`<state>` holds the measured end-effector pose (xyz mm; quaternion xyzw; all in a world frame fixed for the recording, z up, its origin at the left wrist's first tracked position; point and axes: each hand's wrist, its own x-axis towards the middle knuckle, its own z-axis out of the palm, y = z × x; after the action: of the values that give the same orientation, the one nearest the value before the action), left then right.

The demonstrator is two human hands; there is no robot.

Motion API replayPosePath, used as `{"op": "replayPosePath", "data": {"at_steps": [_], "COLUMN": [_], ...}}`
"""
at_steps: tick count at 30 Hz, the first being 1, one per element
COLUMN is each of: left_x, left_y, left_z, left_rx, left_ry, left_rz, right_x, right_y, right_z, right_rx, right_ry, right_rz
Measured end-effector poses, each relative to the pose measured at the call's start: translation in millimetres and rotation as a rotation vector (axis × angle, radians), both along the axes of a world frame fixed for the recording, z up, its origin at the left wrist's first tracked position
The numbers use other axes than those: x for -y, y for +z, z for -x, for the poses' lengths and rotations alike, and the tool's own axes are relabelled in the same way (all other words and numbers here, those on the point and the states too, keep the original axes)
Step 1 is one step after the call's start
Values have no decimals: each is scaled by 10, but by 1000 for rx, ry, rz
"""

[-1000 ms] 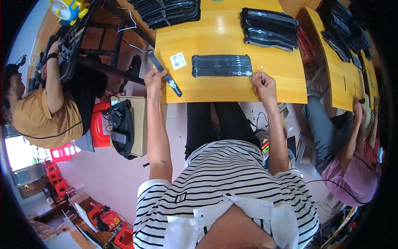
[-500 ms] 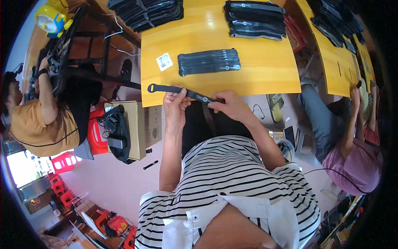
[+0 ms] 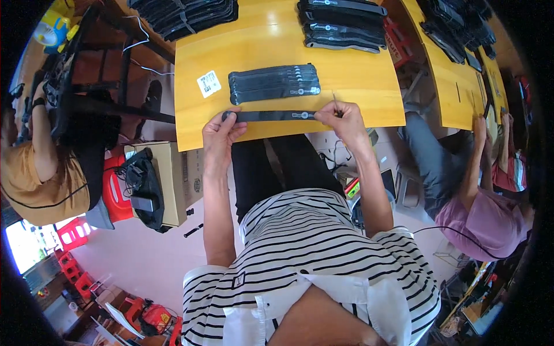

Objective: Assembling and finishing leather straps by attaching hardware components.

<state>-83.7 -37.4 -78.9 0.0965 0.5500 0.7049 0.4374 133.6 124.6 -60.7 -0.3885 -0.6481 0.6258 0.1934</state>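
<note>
A black strap (image 3: 268, 116) with a pale printed mark stretches level across the table's near edge. My left hand (image 3: 219, 134) pinches its left end between thumb and fingers, covering the slotted tip. At the other end my right hand (image 3: 350, 123) grips the strap near the mark. A thin pointed metal tool (image 3: 334, 99) sticks up from the right fingers; its kind is hard to make out. Just beyond the strap lies a flat row of similar black straps (image 3: 274, 84) on the yellow table (image 3: 358, 83). A white printed label (image 3: 208, 84) lies left of that row.
Bundled black straps (image 3: 187, 20) stand at the far left of the table, and another stack (image 3: 341, 26) at the far right. An open cardboard box (image 3: 173, 190) with a black bag stands left of my legs. People sit at work on both sides.
Both hands have moved apart along the strap and forward over the table edge. The strap has turned from slanting to level. My left hand now covers its slotted end.
</note>
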Motion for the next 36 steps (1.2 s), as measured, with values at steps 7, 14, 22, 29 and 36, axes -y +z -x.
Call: {"op": "replayPosePath", "data": {"at_steps": [7, 14, 22, 29, 36], "left_x": [-219, -338, -391, -412, -430], "left_y": [-78, -253, -386, -404, -401], "left_z": [164, 259, 296, 317, 321], "left_rx": [-195, -459, -591, -595, -612], "left_ry": [47, 103, 125, 124, 126], "left_rz": [105, 171, 281, 292, 339], "right_x": [-195, -318, -320, -322, -338], "right_y": [-153, -355, -431, -358, -411], "right_z": [177, 283, 316, 339, 341], "right_rx": [-41, 68, 215, 238, 237], "right_ry": [-112, -194, -263, -249, -265], "right_rz": [55, -71, -187, -185, -222]}}
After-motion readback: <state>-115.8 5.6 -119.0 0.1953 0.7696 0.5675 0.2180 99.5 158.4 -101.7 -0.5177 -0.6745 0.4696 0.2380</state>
